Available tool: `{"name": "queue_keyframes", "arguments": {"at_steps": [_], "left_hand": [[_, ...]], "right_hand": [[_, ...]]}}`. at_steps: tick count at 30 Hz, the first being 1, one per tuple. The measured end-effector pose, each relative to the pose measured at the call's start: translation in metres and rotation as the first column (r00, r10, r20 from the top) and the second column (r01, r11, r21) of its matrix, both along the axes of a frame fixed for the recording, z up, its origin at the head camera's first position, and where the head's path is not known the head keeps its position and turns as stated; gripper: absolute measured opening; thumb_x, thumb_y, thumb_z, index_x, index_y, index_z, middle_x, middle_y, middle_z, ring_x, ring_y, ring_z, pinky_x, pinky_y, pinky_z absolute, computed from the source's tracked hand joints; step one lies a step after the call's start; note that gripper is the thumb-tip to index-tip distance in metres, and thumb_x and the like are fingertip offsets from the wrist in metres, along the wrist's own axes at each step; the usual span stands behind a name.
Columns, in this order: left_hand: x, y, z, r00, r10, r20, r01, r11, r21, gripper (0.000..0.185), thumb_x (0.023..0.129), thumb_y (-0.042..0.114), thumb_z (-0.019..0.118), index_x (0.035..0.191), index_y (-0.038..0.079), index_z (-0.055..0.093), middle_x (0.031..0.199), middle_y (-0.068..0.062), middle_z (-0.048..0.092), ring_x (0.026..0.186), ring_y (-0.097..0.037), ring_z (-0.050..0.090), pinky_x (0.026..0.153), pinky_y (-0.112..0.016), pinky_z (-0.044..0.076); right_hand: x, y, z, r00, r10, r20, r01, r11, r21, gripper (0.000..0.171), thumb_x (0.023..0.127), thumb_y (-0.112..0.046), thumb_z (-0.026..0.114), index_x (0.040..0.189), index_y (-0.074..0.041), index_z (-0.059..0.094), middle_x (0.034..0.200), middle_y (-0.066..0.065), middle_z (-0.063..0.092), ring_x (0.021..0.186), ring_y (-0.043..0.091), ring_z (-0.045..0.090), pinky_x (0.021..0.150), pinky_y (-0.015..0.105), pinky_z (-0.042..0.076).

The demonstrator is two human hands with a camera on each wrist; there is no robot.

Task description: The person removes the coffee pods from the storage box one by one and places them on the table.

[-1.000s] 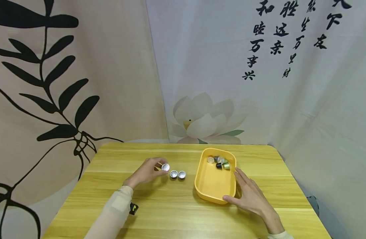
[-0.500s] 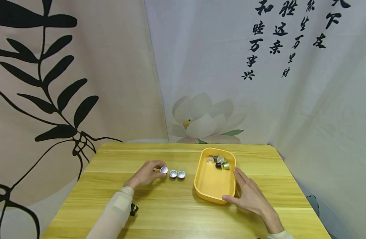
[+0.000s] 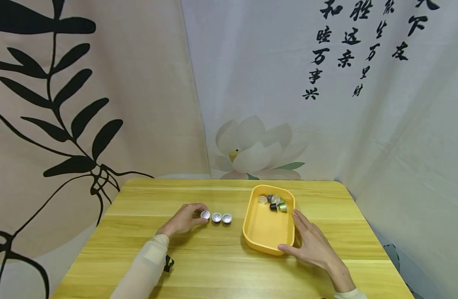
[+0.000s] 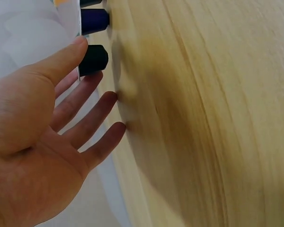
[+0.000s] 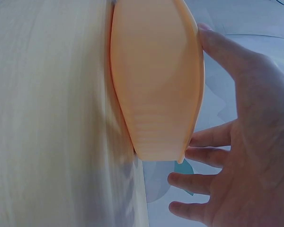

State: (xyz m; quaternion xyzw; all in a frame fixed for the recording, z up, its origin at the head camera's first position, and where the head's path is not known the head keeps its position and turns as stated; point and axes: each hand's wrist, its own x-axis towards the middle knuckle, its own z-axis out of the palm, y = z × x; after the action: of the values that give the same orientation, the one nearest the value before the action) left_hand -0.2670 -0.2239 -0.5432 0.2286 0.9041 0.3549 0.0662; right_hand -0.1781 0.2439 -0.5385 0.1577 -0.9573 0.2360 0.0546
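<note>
While my left hand [image 3: 183, 219] sits at the row's left end, fingers loose, thumb touching the black capsule [image 3: 205, 214] it's setting down beside two more, I judge release + pull back come next. Right hand [image 3: 312, 246], fingers straight, braces the yellow tray [image 3: 267, 232], other capsules at its far end.

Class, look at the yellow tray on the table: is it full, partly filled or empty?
Partly filled. The yellow tray holds a small cluster of capsules at its far end; the rest of its floor is bare.
</note>
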Motion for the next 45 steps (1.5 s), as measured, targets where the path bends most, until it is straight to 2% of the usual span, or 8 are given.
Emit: {"name": "queue_keyframes", "arguments": {"at_steps": [19,45], "left_hand": [[0.0048,0.0038,-0.0026,0.998,0.065,0.013,-0.065,0.998,-0.023,0.024,0.105,0.015,0.082,0.127,0.010,0.077,0.123,-0.008,0.082,0.122,-0.029,0.075,0.114,-0.060,0.059],[0.0052,0.0023,-0.0052,0.998,0.056,0.021,-0.056,0.998,0.008,0.027,0.105,0.017,0.083,0.130,0.009,0.076,0.124,-0.010,0.081,0.123,-0.033,0.074,0.115,-0.065,0.057]], "right_hand": [[0.0008,0.0000,0.0001,1.000,0.003,-0.007,-0.003,1.000,-0.004,0.119,0.090,-0.072,0.084,0.172,0.003,0.040,0.181,0.026,0.037,0.157,0.057,0.050,0.126,0.078,0.042],[-0.0003,0.0004,0.0000,1.000,0.000,-0.006,0.000,1.000,-0.003,0.121,0.090,-0.073,0.084,0.172,0.003,0.039,0.182,0.026,0.037,0.159,0.056,0.049,0.127,0.078,0.041]]}}
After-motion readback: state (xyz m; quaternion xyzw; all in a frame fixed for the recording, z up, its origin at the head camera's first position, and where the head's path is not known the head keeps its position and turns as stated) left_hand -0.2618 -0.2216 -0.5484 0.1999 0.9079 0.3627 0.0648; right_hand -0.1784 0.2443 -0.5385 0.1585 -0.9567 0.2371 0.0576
